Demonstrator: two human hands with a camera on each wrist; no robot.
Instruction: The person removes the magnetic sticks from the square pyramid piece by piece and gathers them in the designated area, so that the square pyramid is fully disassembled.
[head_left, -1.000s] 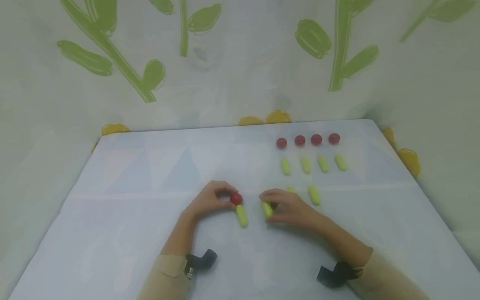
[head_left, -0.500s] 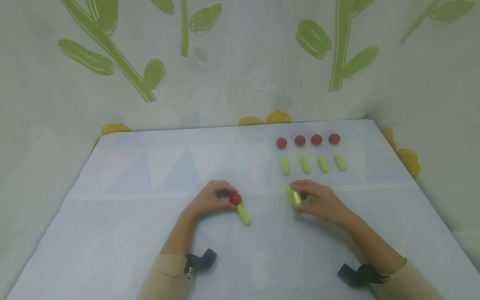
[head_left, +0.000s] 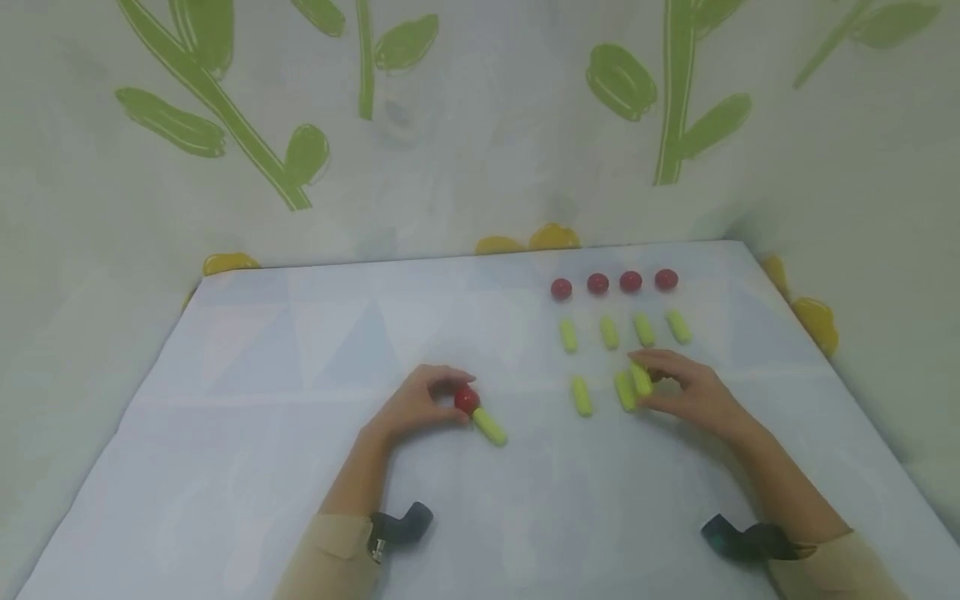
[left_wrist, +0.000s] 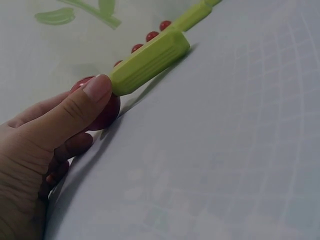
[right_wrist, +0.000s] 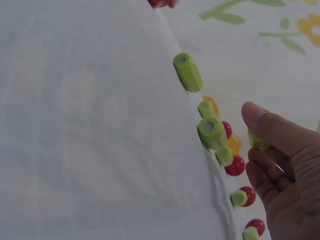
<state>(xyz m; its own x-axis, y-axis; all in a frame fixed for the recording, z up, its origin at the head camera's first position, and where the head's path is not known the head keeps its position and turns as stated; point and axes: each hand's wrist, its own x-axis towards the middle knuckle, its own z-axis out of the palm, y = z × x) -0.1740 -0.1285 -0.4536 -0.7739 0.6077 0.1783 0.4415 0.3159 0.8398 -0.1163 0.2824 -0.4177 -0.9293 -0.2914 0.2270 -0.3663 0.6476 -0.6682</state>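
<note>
My left hand [head_left: 423, 404] pinches a red ball [head_left: 467, 399] between thumb and fingers, low over the table. A light green ribbed stick [left_wrist: 150, 62] extends from the ball, slanting toward the near right in the head view. To the right, my right hand [head_left: 693, 392] holds another green stick [head_left: 641, 380] between thumb and fingers; in the right wrist view the thumb and fingers partly hide this piece. Just left of it lies a second green stick [head_left: 625, 392], overlapping it in the head view; whether they touch I cannot tell. A third green stick [head_left: 582, 397] lies farther left.
At the back right, several red balls [head_left: 597, 283] stand in a row. In front of them runs a row of several green sticks [head_left: 608, 332]. The white table [head_left: 225, 467] ends at a wall [head_left: 480, 167] painted with green stems.
My right hand has moved right and slightly back, carrying the green stick from near the red ball to the loose sticks. At my left hand, the ball's stick has swung toward the right.
</note>
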